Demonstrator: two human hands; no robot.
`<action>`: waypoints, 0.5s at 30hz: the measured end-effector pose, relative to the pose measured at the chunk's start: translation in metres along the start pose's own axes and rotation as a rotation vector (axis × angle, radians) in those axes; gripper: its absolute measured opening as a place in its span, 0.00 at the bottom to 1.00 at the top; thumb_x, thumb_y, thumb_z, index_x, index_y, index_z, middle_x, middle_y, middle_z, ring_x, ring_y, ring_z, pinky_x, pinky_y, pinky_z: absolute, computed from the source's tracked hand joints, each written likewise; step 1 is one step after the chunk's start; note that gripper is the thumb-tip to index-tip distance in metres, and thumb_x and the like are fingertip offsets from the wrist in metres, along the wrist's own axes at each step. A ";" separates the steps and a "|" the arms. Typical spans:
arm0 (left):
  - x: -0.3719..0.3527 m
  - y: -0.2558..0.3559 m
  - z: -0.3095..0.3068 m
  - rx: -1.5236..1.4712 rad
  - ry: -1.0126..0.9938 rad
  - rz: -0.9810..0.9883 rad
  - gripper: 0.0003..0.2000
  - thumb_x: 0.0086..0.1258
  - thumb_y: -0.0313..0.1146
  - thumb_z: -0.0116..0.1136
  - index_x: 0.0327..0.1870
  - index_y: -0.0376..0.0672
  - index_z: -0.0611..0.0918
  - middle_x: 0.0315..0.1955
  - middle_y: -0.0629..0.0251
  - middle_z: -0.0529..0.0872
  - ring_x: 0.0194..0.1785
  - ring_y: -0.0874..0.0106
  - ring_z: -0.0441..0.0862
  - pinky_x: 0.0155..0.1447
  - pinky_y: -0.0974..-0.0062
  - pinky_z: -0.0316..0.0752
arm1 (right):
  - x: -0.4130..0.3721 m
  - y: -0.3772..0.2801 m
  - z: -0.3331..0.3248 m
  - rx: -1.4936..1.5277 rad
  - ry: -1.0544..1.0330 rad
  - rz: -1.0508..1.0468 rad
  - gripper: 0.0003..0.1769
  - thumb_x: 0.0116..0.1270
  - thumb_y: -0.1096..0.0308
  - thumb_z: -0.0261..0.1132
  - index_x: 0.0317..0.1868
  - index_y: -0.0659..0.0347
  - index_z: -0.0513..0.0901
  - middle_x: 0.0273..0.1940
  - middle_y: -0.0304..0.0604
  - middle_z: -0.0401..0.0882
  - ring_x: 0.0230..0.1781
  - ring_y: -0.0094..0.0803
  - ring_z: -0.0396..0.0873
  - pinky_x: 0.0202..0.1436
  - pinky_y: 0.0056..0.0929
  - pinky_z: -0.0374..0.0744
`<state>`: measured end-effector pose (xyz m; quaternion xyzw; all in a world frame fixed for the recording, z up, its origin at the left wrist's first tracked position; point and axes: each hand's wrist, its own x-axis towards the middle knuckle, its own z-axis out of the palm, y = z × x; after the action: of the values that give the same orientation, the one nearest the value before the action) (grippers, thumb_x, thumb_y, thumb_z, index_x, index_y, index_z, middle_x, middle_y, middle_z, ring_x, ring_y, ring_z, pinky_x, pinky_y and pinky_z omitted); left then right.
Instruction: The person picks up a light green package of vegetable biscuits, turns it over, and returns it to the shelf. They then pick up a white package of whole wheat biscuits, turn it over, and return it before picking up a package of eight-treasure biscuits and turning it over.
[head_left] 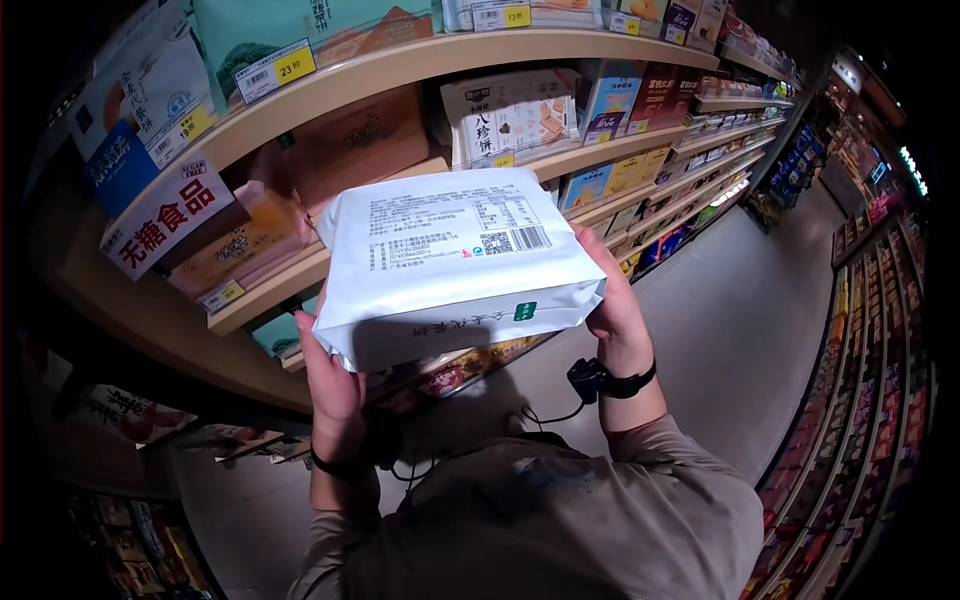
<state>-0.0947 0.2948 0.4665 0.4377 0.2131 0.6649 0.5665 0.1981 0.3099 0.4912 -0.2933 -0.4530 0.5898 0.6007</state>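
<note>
Between my two hands is a large white food package (430, 250), its printed back face up, showing small text, a table, a QR code and a barcode. A green logo and more lettering mark the side nearest me. My left hand (335, 375) grips the near left corner, its fingers partly hidden under the package. At the right edge my right hand (612, 295) is closed round the side, with its fingertips out of sight beneath. The package is held in front of the shelves, tilted slightly. Both wrists wear black straps.
Wooden shelves (480, 45) with packaged foods and yellow price tags curve along the left and front. A red-lettered sign (165, 215) hangs at the left shelf edge. Grey floor (720, 290) runs down the aisle; another stocked shelf (880, 370) lines the right. A black cable hangs near my wrists.
</note>
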 end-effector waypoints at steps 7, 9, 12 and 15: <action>0.019 0.027 0.029 0.213 -0.004 0.052 0.39 0.76 0.62 0.22 0.70 0.33 0.62 0.65 0.57 0.71 0.68 0.65 0.67 0.71 0.70 0.57 | 0.000 0.017 -0.020 0.006 -0.066 -0.028 0.39 0.66 0.48 0.59 0.68 0.68 0.62 0.63 0.49 0.69 0.63 0.34 0.69 0.66 0.31 0.67; 0.033 0.038 0.048 0.301 -0.146 0.099 0.44 0.72 0.68 0.20 0.71 0.33 0.60 0.66 0.55 0.69 0.71 0.65 0.63 0.73 0.70 0.54 | 0.001 0.026 -0.024 0.049 -0.063 0.060 0.45 0.59 0.51 0.63 0.71 0.66 0.58 0.67 0.49 0.65 0.66 0.35 0.67 0.68 0.31 0.65; 0.037 0.044 0.065 0.355 -0.201 0.135 0.50 0.66 0.74 0.24 0.72 0.32 0.56 0.69 0.53 0.63 0.72 0.65 0.61 0.74 0.70 0.52 | 0.001 0.039 -0.030 0.203 -0.121 0.143 0.46 0.56 0.59 0.63 0.73 0.61 0.54 0.69 0.46 0.63 0.68 0.38 0.64 0.69 0.34 0.64; 0.041 0.038 0.071 0.284 -0.289 0.181 0.55 0.60 0.75 0.42 0.74 0.34 0.48 0.71 0.51 0.58 0.72 0.66 0.61 0.73 0.70 0.54 | 0.009 0.058 -0.033 0.355 -0.143 0.118 0.42 0.56 0.61 0.59 0.71 0.63 0.58 0.66 0.50 0.68 0.63 0.42 0.71 0.67 0.39 0.70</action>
<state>-0.0570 0.3081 0.5476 0.6213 0.1811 0.6066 0.4618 0.2010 0.3322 0.4280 -0.1662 -0.3653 0.7139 0.5738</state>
